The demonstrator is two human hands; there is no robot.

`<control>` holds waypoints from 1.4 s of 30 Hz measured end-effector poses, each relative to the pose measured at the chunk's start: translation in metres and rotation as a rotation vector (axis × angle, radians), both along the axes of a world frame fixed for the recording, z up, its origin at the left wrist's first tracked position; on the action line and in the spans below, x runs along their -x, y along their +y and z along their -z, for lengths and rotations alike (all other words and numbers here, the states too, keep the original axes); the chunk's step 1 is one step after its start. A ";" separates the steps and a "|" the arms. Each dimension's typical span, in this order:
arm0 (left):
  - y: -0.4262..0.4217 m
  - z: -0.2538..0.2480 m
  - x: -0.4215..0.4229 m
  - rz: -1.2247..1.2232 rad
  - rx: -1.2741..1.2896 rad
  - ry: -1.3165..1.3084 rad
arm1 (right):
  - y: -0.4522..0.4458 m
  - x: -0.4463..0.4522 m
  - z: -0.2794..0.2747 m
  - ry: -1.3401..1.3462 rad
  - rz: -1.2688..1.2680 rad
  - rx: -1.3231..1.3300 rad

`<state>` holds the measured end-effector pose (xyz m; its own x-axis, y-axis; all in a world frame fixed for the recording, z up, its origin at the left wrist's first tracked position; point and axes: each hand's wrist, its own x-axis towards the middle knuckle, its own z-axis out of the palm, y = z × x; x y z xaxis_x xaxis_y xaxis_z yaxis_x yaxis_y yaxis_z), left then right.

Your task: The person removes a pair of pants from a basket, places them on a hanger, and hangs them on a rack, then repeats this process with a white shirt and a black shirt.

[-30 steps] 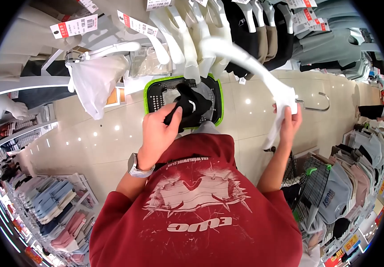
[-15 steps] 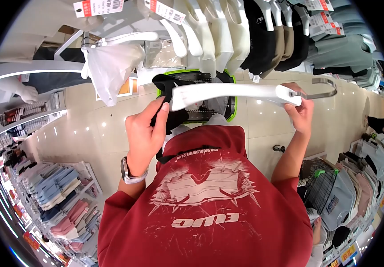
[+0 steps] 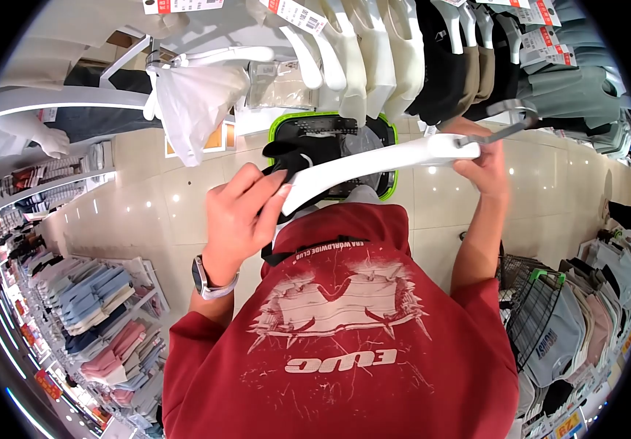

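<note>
A white clothes hanger (image 3: 374,162) with a metal hook lies across in front of me, its left end lower than its right. My right hand (image 3: 485,167) is closed around the hanger near the base of the hook. At the other end, my left hand (image 3: 246,212), with a watch on its wrist, pinches a black garment (image 3: 307,152). The garment bunches beside the hanger's left tip; whether it is still on the hanger I cannot tell. Below them on the floor stands a shopping basket (image 3: 394,164) with a green rim, partly hidden by the garment and hanger.
A rack ahead carries cream tops (image 3: 403,55), black tops (image 3: 435,80) and grey-green tops (image 3: 579,99). A white plastic bag (image 3: 197,110) hangs at the left. Folded clothes (image 3: 99,300) fill shelves to the left. A black wire cart (image 3: 539,314) stands at my right beside hanging clothes.
The hanger's left end has dropped, tilting it more. The black garment has slipped off the hanger's tip toward the far side, and my left fingers have shifted on it. My right hand keeps its grip.
</note>
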<state>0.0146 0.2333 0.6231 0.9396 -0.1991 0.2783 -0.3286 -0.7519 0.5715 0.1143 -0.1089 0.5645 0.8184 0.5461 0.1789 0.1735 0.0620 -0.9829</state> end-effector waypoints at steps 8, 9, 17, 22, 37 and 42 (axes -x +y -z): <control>-0.034 -0.013 -0.001 -0.132 0.080 -0.015 | 0.063 0.029 0.016 -0.022 -0.050 -0.038; -0.035 -0.012 0.000 -0.139 0.033 -0.028 | 0.065 0.033 0.017 0.041 -0.053 -0.049; -0.047 -0.008 -0.005 -0.065 0.051 -0.149 | 0.093 0.052 0.020 -0.008 -0.051 -0.120; -0.072 -0.020 0.002 -0.094 0.246 0.011 | 0.122 0.070 0.016 -0.059 -0.038 -0.057; -0.021 -0.032 0.003 0.148 -0.073 0.335 | 0.117 0.061 0.004 -0.055 -0.090 -0.107; -0.010 -0.029 0.001 0.166 -0.045 0.352 | 0.122 0.054 -0.004 -0.146 -0.114 -0.026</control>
<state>0.0139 0.2235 0.6523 0.9300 -0.3612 -0.0676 -0.2377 -0.7317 0.6388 0.0600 0.0134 0.5680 0.7159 0.6274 0.3062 0.3043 0.1143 -0.9457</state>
